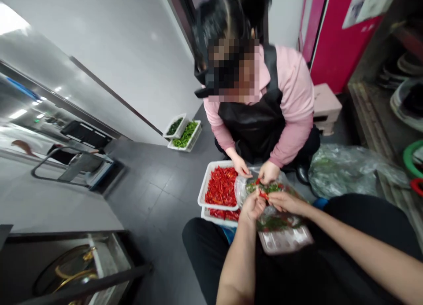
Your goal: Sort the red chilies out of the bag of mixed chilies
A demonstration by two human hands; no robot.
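A red chili pepper (264,195) is pinched between the fingertips of my left hand (254,205) and my right hand (284,202). Both hands are closed on it, above a clear plastic bag (243,191) holding green stems and some red bits. To the left, a white basket (201,196) is filled with red chilies (220,186). It rests on a second white basket (205,214), also with red chilies. Across from me, a co-worker's hands (269,172) are over the same bag, one of them at another red chili.
A co-worker in a pink top and black apron (253,124) crouches opposite. White baskets of green peppers (185,135) sit by the wall. A pink stool (327,103) and a large clear plastic bag (346,168) are at right. A trolley (76,164) stands at left.
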